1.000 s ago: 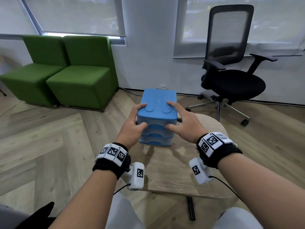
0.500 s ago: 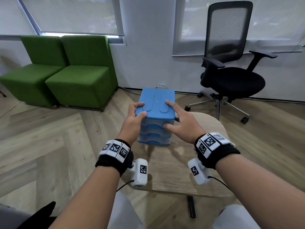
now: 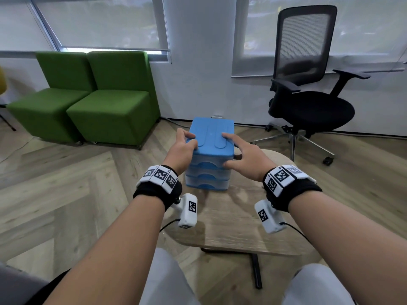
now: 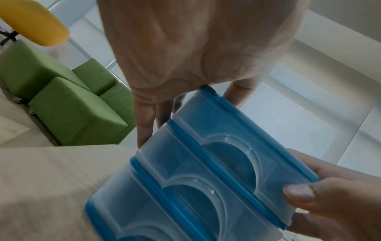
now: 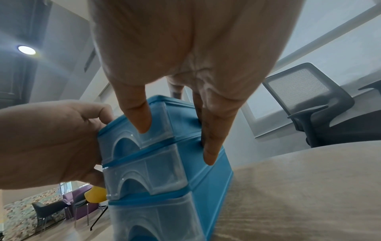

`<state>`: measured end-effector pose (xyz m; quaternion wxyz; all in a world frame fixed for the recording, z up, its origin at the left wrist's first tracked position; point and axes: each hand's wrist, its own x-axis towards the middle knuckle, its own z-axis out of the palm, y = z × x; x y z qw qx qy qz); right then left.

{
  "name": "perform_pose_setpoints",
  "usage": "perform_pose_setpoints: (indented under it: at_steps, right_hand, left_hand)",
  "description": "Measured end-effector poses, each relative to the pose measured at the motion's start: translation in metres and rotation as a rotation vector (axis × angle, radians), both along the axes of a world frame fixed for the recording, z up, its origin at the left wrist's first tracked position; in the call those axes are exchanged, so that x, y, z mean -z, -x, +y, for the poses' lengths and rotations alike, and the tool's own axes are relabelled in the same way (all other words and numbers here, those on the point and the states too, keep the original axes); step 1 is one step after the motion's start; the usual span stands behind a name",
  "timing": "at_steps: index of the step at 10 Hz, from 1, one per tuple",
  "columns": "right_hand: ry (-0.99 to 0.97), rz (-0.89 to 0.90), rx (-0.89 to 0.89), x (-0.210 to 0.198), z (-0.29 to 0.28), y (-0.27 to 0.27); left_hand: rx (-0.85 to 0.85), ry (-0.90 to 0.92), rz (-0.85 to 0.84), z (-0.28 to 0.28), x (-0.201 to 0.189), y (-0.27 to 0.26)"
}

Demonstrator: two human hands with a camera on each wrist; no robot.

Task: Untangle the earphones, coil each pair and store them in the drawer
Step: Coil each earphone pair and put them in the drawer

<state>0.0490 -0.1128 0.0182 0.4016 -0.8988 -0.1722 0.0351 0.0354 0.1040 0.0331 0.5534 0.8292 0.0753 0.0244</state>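
Drawer unit sits farther away, hands still gripping.

Soft daylight is coming through the blinds, keeping the room evenly bright. Faint shadows are lying on the desk. A ceiling lamp is flaring. Edges are bending outward, and both wrist views are looking hazy, with the nearest skin blurring.

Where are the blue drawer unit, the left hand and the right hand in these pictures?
blue drawer unit (image 3: 210,137): head view, on its blue top panel.
left hand (image 3: 182,150): head view, on the back of the hand.
right hand (image 3: 248,159): head view, on the back of the hand.
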Motion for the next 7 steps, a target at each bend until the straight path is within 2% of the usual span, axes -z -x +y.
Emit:
perform_pose_setpoints:
  at_steps: [2, 4, 6, 7]
  right_hand:
    - [-0.030, 0.025, -0.023, -0.001, -0.001, 0.001]
    - [-0.034, 0.000, -0.033, 0.001, -0.004, 0.004]
    - [-0.152, -0.026, -0.042, 0.010, -0.004, 0.008]
    - [-0.176, 0.044, -0.056, 0.011, -0.002, 0.013]
  left_hand:
    - [-0.019, -0.093, -0.054, 0.000, 0.002, -0.001]
    - [-0.040, -0.065, -0.139, -0.003, 0.011, 0.001]
    - [-0.009, -0.049, -0.212, -0.005, 0.015, 0.003]
    - [-0.045, -0.064, -0.240, -0.006, 0.016, 0.005]
